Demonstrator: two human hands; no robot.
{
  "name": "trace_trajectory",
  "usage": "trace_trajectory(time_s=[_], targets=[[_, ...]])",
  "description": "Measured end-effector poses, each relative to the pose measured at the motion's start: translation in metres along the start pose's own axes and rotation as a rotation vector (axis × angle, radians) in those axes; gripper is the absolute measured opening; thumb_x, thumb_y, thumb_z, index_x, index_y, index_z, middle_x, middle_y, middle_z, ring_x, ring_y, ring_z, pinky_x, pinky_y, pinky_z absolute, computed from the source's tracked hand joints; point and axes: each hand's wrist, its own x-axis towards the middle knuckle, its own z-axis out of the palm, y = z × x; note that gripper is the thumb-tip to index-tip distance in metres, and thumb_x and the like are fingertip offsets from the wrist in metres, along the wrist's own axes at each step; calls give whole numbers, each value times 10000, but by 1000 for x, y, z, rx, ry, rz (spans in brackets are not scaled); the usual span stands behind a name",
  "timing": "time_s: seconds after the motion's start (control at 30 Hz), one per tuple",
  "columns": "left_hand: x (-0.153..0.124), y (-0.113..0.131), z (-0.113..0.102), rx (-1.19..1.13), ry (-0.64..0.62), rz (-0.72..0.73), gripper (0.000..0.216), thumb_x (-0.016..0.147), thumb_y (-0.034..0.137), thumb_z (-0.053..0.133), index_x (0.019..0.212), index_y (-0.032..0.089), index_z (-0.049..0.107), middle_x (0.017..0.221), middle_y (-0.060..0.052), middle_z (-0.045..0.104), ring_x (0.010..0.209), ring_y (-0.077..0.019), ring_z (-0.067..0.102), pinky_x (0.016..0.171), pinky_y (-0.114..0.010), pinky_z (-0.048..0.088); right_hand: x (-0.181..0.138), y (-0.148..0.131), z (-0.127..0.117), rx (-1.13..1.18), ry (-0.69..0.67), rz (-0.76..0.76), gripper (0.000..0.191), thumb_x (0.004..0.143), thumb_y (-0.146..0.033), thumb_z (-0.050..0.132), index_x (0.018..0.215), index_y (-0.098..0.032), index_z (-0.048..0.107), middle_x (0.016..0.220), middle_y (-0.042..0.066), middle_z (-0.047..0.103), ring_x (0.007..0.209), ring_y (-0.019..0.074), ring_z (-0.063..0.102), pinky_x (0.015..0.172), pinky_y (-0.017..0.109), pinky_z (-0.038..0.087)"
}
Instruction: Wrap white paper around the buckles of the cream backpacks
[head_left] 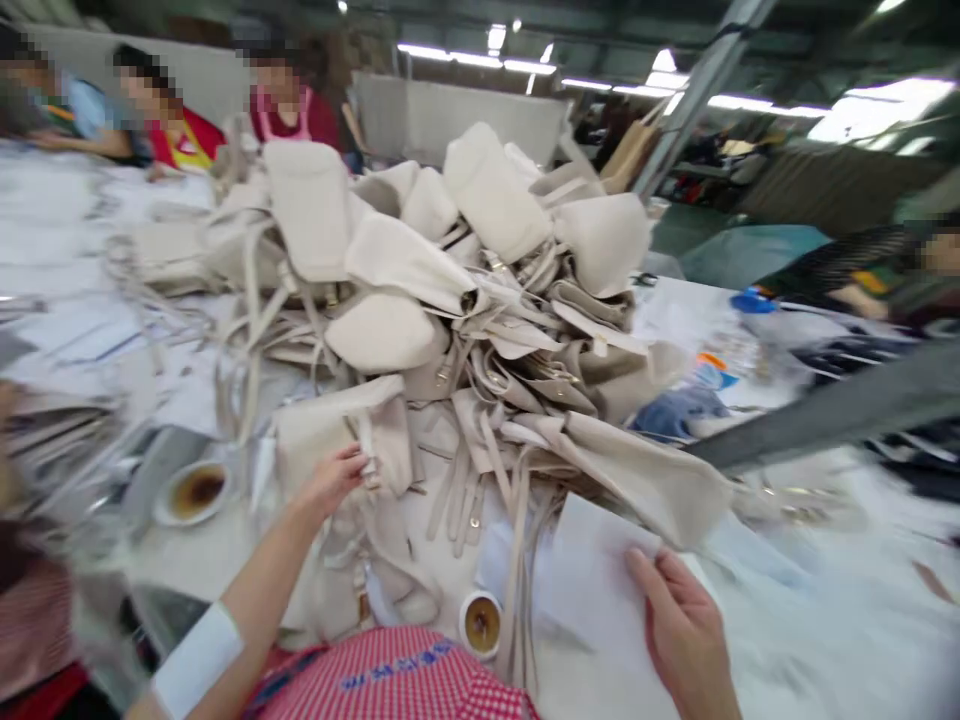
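My left hand [334, 485] pinches a short strap [364, 440] on the front of a cream handbag [319, 425], which lies on the table at the near edge of the pile. Below it, loose straps and a small metal fitting [362, 600] hang in front of me. On the right, my right hand [679, 610] grips the edge of a white paper sheet [592, 570], thumb on top. That sheet lies partly under a beige bag [637, 470]. Several long beige straps [517, 560] run down beside the sheet.
A large heap of cream bags [397, 260] fills the table's middle. A small cup of brown liquid [481, 625] stands near my apron, a wider bowl [196, 492] at left. A slanted metal post [825, 400] crosses the right side. Several people work around the table.
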Motion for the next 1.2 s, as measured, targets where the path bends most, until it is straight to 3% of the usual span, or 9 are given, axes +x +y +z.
trace_trajectory(time_s=[0.13,0.27,0.37,0.47,0.6,0.7,0.87,1.2], targets=[[7,-10,-15,-51,65,28,189,654,81,775,764,109,624,640,-8,619,552,-118,597,584,-266,530,8,10,117,-152,-407,54,432,702,-592,716,860,-190,723,722,21,708,637,206,620,538,268,469],[12,-17,-25,-91,94,47,243,640,124,810,759,124,598,609,20,582,506,-103,566,543,-262,518,28,22,231,-98,-518,41,373,607,-517,775,736,-172,723,587,-10,656,556,162,547,500,241,401],[11,-22,-25,-114,93,48,261,645,139,812,765,134,580,606,26,589,495,-101,569,538,-266,529,40,33,293,26,-597,145,379,548,-488,806,732,-171,710,578,-5,671,505,163,549,481,255,412],[13,-28,-24,-124,112,51,256,667,157,794,733,144,548,592,20,603,477,-112,579,505,-259,521,43,44,331,109,-657,190,395,564,-494,798,795,-190,696,642,1,711,543,186,614,514,280,472],[17,-40,-23,-136,172,73,276,729,243,765,728,168,500,536,56,555,403,-88,523,431,-208,449,41,54,351,228,-694,243,382,606,-460,804,862,-203,683,756,14,754,666,205,689,606,301,544],[15,-46,-24,-158,134,70,288,763,338,745,793,173,511,598,42,594,450,-108,578,458,-228,486,46,62,350,278,-669,280,335,633,-423,817,846,-205,677,773,7,761,656,186,695,618,292,561],[5,-49,-28,-163,23,23,394,650,234,836,904,153,545,674,13,649,554,-142,649,581,-310,576,54,71,347,321,-611,317,280,659,-372,824,836,-205,687,764,-13,763,638,160,694,607,264,568],[5,-57,-31,-79,94,-35,267,755,313,745,815,165,531,613,19,630,496,-121,621,486,-229,512,47,69,355,360,-638,361,278,641,-359,837,815,-194,696,744,2,764,626,175,696,606,284,571]])
